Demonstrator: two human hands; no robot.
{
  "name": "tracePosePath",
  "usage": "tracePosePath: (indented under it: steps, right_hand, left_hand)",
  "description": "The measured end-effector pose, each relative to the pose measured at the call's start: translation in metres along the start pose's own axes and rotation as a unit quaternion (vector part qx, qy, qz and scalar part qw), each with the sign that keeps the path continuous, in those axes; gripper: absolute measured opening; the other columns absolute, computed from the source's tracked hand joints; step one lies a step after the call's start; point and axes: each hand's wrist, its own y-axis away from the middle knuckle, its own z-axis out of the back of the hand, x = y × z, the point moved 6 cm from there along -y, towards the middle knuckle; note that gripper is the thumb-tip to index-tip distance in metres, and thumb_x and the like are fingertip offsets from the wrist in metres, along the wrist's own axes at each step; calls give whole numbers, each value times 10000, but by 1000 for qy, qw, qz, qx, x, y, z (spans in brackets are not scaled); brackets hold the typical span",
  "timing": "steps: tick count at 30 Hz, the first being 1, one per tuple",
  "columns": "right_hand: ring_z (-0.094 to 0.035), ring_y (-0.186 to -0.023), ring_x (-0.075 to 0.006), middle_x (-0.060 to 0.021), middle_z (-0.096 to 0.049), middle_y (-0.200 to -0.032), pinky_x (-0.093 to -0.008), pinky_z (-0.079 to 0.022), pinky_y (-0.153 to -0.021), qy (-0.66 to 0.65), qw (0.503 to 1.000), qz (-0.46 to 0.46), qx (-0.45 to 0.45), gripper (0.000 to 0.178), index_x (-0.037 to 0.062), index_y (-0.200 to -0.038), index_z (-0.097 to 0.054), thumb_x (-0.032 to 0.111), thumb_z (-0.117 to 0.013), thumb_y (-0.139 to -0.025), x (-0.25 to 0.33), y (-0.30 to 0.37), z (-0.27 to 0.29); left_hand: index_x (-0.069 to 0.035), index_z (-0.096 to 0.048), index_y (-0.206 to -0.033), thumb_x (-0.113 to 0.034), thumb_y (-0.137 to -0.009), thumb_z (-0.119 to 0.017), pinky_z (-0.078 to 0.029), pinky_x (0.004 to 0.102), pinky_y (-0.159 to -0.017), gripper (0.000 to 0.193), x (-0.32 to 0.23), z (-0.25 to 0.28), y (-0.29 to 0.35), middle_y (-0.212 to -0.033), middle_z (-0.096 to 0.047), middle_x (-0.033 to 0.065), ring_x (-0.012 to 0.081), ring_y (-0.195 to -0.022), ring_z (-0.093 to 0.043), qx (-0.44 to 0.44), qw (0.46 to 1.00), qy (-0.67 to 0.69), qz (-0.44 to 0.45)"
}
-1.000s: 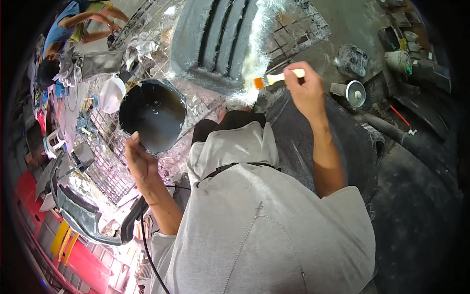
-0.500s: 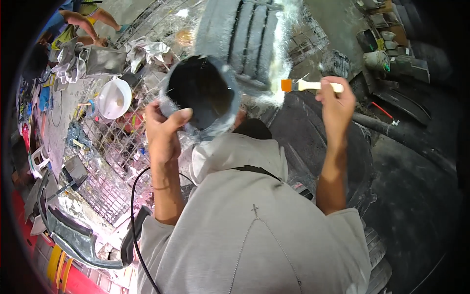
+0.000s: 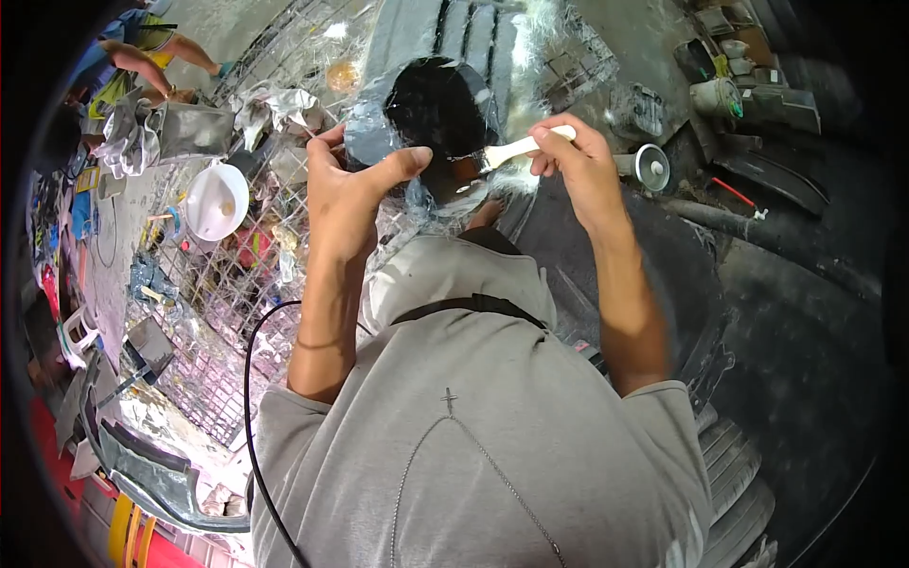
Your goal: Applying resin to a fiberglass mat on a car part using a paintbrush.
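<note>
My left hand (image 3: 348, 201) grips a grey bucket (image 3: 372, 134) by its near left rim, thumb over the edge. The bucket is tipped so that its dark inside faces me; what lies deep in it is too dark to tell. Between the fingers of my right hand (image 3: 579, 168) is a paintbrush (image 3: 516, 150) with a cream handle. Its orange-brown bristles point left, inside the bucket's near right part. Beyond the bucket lies a grey ridged panel (image 3: 466, 28), with whitish fibrous strands (image 3: 532, 71) along its right edge.
A white bowl (image 3: 216, 202) rests at left near wire mesh (image 3: 204, 364). A black curved part (image 3: 156, 473) lies lower left. Another person (image 3: 142, 62) is at the upper left. To the right are a pale bucket (image 3: 715, 97), a round white-faced object (image 3: 651, 168) and a dark pipe (image 3: 724, 216).
My right hand has brought the brush left and slightly down, from beside the panel into the bucket. The bucket has shifted right and upward with my left hand.
</note>
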Motion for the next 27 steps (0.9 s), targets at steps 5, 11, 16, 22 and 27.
tracePosePath:
  steps: [5, 11, 16, 22, 27]
  right_hand:
    - [-616, -674, -103, -51, -680, -816, -236, -445, -639, -142, 989, -13, -41, 150, 22, -1017, -662, 151, -615, -958, -25, 1, 56]
    - [-610, -626, -101, -47, -676, -804, -244, -459, -590, -59, 995, -61, -56, 140, 12, -1001, -655, 139, -629, -947, -62, -19, 91]
    - [-602, -617, -81, -28, -644, -723, -246, -470, -546, 179, 982, -22, -52, 141, -10, -963, -651, 122, -636, -916, -40, -32, 98]
    - [-607, -630, -77, -20, -646, -743, -234, -477, -559, 62, 998, 10, -23, 136, 4, -980, -651, 131, -626, -938, -12, -28, 64]
    - [-618, -579, -128, -93, -649, -631, -312, -488, -553, 202, 977, -41, -50, 165, -16, -891, -663, 146, -649, -861, -54, -35, 55]
  left_hand:
    - [85, -401, -1224, -63, -627, -882, -523, 311, -812, 780, 9, -5, -1, -1030, -602, 137, 190, -871, -624, -43, 996, 75, -9]
    - [-27, -508, -1110, -79, -771, -756, -389, 246, -859, 424, 21, 11, 5, -932, -531, 5, 100, -867, -510, -101, 988, 113, -4]
    - [-46, -550, -1147, -119, -811, -722, -421, 252, -888, 384, 22, 37, 15, -996, -595, 9, 102, -906, -551, -142, 975, 168, -34]
    - [-55, -592, -1073, -122, -837, -698, -474, 279, -903, 268, 30, 72, 13, -923, -628, 5, 113, -913, -596, -170, 963, 210, -20]
    - [-80, -615, -896, -128, -832, -697, -446, 286, -926, 115, 23, 74, 17, -895, -617, -2, 110, -911, -571, -182, 960, 214, -12]
